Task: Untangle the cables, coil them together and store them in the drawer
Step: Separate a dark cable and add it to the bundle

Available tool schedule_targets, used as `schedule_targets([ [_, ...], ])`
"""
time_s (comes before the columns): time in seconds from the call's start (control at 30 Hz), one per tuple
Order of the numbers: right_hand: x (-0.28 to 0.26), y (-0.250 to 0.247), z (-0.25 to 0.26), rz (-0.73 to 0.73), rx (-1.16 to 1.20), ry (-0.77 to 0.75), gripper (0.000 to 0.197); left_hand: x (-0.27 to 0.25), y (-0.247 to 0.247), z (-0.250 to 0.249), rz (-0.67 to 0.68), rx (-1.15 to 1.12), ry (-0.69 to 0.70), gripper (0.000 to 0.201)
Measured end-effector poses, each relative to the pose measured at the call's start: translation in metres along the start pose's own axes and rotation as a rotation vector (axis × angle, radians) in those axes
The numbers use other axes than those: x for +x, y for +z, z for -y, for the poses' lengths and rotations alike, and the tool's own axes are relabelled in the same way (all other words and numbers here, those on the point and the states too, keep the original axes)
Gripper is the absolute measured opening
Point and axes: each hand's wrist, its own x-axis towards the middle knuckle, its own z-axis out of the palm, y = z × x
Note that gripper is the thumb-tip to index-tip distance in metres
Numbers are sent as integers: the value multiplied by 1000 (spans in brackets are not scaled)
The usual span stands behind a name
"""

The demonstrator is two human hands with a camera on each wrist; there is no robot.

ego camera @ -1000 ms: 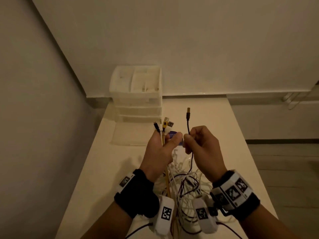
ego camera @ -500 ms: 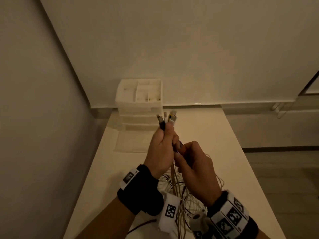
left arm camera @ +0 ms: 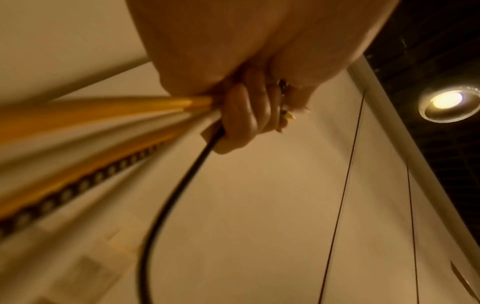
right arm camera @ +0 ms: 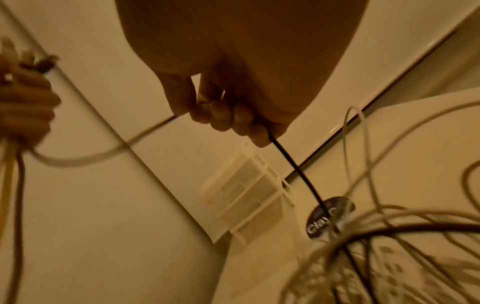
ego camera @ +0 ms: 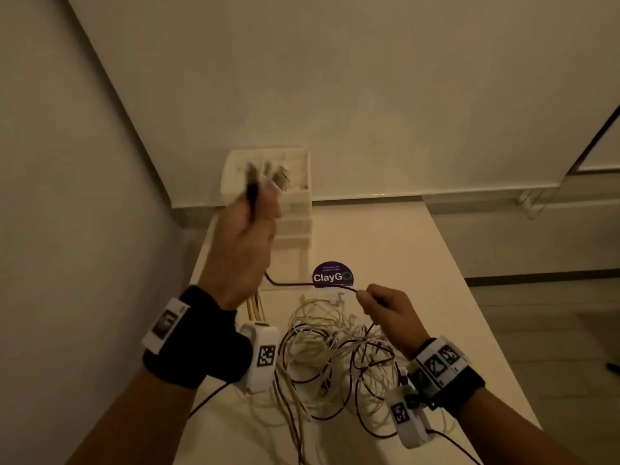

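Above the pale cream surface, the person's left hand is raised with its fingers curled tight round a bundle of cable ends: yellow, white and black strands leave the bottom of the fist, and blurred connector plugs stick out of the top. One thin black cable runs from that fist across to the right hand, which is lower and pinches the cable between thumb and curled fingers; the cable then drops into the loose tangle of white and dark cables lying on the surface between the two wrists. A small white plastic drawer unit stands at the far end of the surface against the wall, well apart from the tangle, with a round purple sticker just beside its base.

These cables look light, thin and limp, so they should offer almost no resistance until a loop snags. Then a hard pull would likely tighten the knot, not free it. Holding them near the plugs seems the sound choice, since the stiff moulded ends give the fingers something firm to grip and keep all the ends level for coiling. The smooth jacket may slide through a light pinch, which probably helps when running a hand along one strand to draw it clear of the heap.
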Motion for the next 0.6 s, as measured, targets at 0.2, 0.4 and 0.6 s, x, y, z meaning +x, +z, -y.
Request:
schedule_targets([
  [0.2, 6, -13, 51, 27, 125, -69, 40, -30, 40, 37, 194, 349, -56, 18],
  [0.4, 4, -31, 83, 94, 298, -114, 29, -29, 73, 52, 179, 300, 5, 13],
  [0.6, -6, -25, 63, 113, 371, -87, 30, -7, 78, 31, 3, 184, 36, 30],
])
